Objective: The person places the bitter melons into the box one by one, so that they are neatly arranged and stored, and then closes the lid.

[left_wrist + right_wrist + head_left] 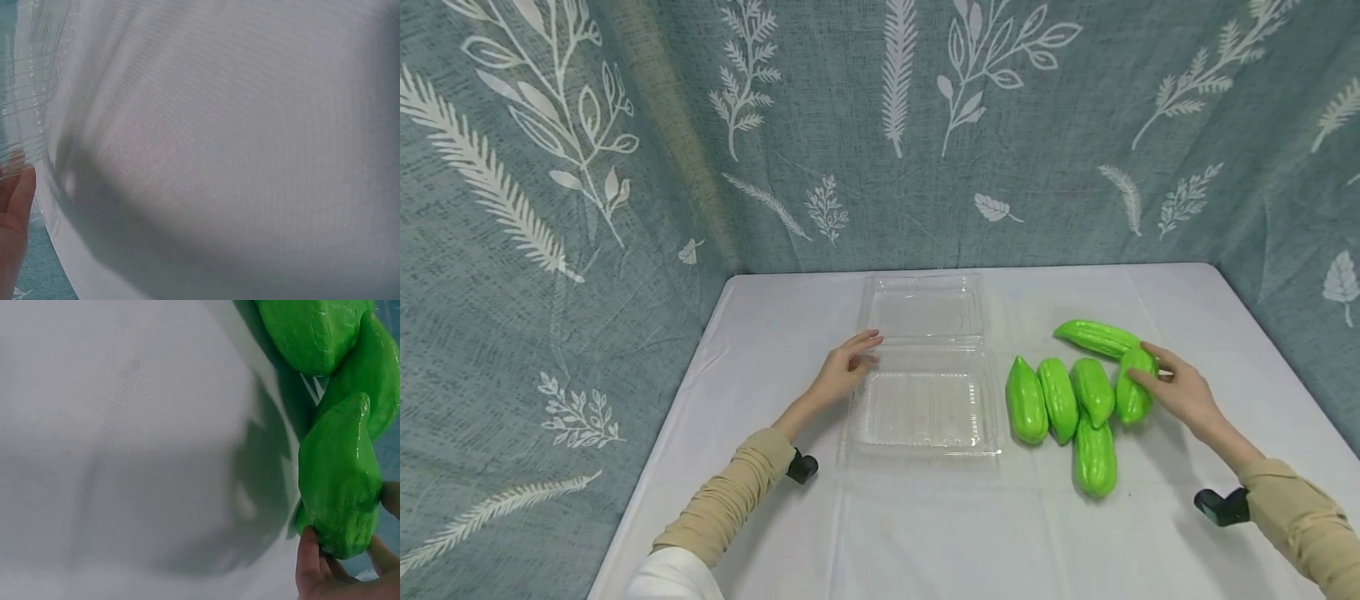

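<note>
nearest me on the white tablecloth (925, 533) my two sleeves come in from the lower corners. my right hand (1180, 392) reaches left onto the green gourd at the right end of the row (1133, 385); in the right wrist view the fingertips (307, 562) are curled around that gourd's blunt end, thumb one side and fingers the other, so i have a pinch on it, though it looks to me as if it is lying on the cloth, not lifted. the other gourds (1060, 400) lie just to its left, packed side by side and touching, with one more below them and one angled across behind.

my left hand (844, 372) rests with relaxed, nearly straight fingers against the left edge of the clear clamshell box (925, 408), touching it near the hinge, not gripping; the left wrist view shows only a fingertip beside the ribbed plastic. the box lies open, tray toward me and lid (925, 304) flat behind it, left of the gourds and just apart from them.

to do this well i would judge a fuller wrap is needed before lifting: the gourd's skin looks glossy and slick. i would lift it straight up so it does not drag its touching neighbour, and keep the left hand steadying the light tray.

beyond the table hangs the leaf-print curtain (820, 125).
</note>
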`<state>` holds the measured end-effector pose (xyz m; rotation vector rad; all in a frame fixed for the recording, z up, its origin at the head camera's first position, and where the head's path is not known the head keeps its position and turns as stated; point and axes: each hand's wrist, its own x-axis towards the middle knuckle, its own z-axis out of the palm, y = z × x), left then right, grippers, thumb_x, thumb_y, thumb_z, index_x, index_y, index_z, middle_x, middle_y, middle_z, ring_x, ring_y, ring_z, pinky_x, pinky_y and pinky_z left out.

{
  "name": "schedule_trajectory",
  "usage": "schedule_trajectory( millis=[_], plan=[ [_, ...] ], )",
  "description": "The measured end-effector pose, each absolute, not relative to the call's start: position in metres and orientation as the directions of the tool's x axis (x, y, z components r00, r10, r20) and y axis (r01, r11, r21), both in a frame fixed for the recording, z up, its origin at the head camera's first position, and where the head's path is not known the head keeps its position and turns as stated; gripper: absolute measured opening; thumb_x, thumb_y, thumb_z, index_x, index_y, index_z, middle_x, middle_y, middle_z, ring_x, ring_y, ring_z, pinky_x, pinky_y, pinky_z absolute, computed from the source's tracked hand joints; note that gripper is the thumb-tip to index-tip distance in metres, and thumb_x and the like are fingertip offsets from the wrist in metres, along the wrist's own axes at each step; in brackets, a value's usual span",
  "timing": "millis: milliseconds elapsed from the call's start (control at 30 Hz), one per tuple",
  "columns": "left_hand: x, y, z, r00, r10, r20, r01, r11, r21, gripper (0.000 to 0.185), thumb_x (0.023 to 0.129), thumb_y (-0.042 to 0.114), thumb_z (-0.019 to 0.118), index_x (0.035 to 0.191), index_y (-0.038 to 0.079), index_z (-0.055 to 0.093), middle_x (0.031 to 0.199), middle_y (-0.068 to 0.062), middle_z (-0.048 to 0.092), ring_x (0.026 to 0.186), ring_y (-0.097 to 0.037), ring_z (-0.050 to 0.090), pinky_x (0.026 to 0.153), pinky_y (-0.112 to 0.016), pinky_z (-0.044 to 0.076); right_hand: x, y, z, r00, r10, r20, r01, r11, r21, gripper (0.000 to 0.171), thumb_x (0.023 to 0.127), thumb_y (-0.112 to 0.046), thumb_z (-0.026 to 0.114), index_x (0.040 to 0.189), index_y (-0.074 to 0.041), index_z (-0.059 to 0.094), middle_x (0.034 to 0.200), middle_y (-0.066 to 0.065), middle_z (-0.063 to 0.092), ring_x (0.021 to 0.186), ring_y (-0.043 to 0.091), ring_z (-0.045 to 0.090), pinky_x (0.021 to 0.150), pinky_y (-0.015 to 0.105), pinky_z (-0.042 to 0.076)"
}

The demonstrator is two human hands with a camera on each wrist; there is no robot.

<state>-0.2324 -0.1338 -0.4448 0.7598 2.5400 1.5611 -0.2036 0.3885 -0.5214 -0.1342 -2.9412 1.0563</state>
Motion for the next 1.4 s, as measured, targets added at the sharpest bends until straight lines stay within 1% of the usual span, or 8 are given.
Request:
schedule_trajectory(
  millis=[300, 467, 500, 667, 733, 933, 1200, 1400],
  plan=[
    [-0.23, -0.132, -0.444, -0.876, 0.433, 0.214, 0.39, 0.373, 0.842, 0.043, 0.079, -0.019, 0.043, 0.122, -0.015, 0.046, 0.134, -0.028, 0.037, 0.097, -0.043, 0.057, 0.061, -0.014, 0.042, -0.191, 0.365, -0.479, -0.992, 0.122, -0.019, 0.103, 0.735, -0.67, 0.071, 0.085, -0.049, 0.05, 0.141, -0.011, 0.028, 0.125, 0.035, 0.04, 0.107, 0.048, 0.045, 0.063, 0.036, 0.053],
    [-0.23, -0.131, -0.443, -0.88, 0.421, 0.221, 0.399, 0.399, 0.826, 0.042, 0.079, -0.018, 0.044, 0.121, -0.014, 0.047, 0.133, -0.027, 0.039, 0.096, -0.041, 0.058, 0.058, -0.012, 0.037, -0.206, 0.384, -0.508, -0.988, 0.144, 0.055, 0.075, 0.76, -0.646, 0.071, 0.083, -0.053, 0.049, 0.141, -0.018, 0.028, 0.123, 0.03, 0.045, 0.101, 0.042, 0.051, 0.056, 0.021, 0.047],
    [-0.23, -0.131, -0.443, -0.88, 0.419, 0.223, 0.399, 0.4, 0.825, 0.042, 0.079, -0.018, 0.044, 0.121, -0.014, 0.047, 0.133, -0.026, 0.039, 0.096, -0.041, 0.058, 0.057, -0.012, 0.036, -0.21, 0.389, -0.515, -0.985, 0.157, 0.067, 0.079, 0.766, -0.638, 0.071, 0.082, -0.055, 0.049, 0.142, -0.021, 0.027, 0.124, 0.028, 0.046, 0.1, 0.04, 0.052, 0.057, 0.021, 0.047],
    [-0.238, -0.132, -0.456, -0.883, 0.403, 0.241, 0.405, 0.394, 0.825, 0.043, 0.078, -0.019, 0.046, 0.12, -0.012, 0.05, 0.132, -0.027, 0.04, 0.093, -0.039, 0.06, 0.053, -0.012, 0.034, -0.221, 0.4, -0.534, -0.982, 0.162, 0.1, 0.059, 0.758, -0.65, 0.07, 0.082, -0.057, 0.047, 0.142, -0.03, 0.023, 0.127, 0.027, 0.043, 0.1, 0.04, 0.05, 0.07, 0.046, 0.05],
    [-0.243, -0.134, -0.464, -0.887, 0.396, 0.24, 0.403, 0.408, 0.819, 0.044, 0.078, -0.018, 0.047, 0.12, -0.009, 0.051, 0.133, -0.025, 0.04, 0.093, -0.036, 0.061, 0.054, -0.011, 0.035, -0.224, 0.4, -0.535, -0.98, 0.167, 0.108, 0.057, 0.755, -0.654, 0.07, 0.081, -0.059, 0.047, 0.142, -0.033, 0.023, 0.127, 0.027, 0.043, 0.1, 0.039, 0.051, 0.071, 0.05, 0.049],
    [-0.251, -0.136, -0.478, -0.893, 0.386, 0.232, 0.403, 0.456, 0.793, 0.045, 0.079, -0.014, 0.049, 0.122, -0.002, 0.052, 0.134, -0.019, 0.042, 0.096, -0.029, 0.061, 0.056, -0.011, 0.037, -0.231, 0.398, -0.534, -0.977, 0.174, 0.128, 0.047, 0.749, -0.661, 0.067, 0.08, -0.059, 0.048, 0.139, -0.039, 0.024, 0.127, 0.023, 0.045, 0.097, 0.034, 0.053, 0.07, 0.043, 0.049],
    [-0.251, -0.135, -0.478, -0.892, 0.395, 0.219, 0.393, 0.438, 0.808, 0.045, 0.08, -0.016, 0.046, 0.123, -0.004, 0.051, 0.135, -0.021, 0.04, 0.098, -0.032, 0.06, 0.058, -0.013, 0.04, -0.244, 0.394, -0.534, -0.974, 0.17, 0.15, 0.025, 0.739, -0.674, 0.062, 0.08, -0.058, 0.05, 0.136, -0.045, 0.026, 0.128, 0.019, 0.046, 0.095, 0.026, 0.055, 0.062, 0.026, 0.049],
    [-0.251, -0.135, -0.478, -0.899, 0.388, 0.205, 0.384, 0.47, 0.795, 0.045, 0.08, -0.014, 0.046, 0.124, -0.001, 0.051, 0.136, -0.019, 0.04, 0.099, -0.029, 0.06, 0.065, -0.016, 0.044, -0.25, 0.39, -0.533, -0.972, 0.172, 0.162, 0.014, 0.726, -0.687, 0.061, 0.079, -0.058, 0.051, 0.134, -0.047, 0.028, 0.128, 0.017, 0.046, 0.095, 0.025, 0.055, 0.059, 0.023, 0.049]
  ],
)
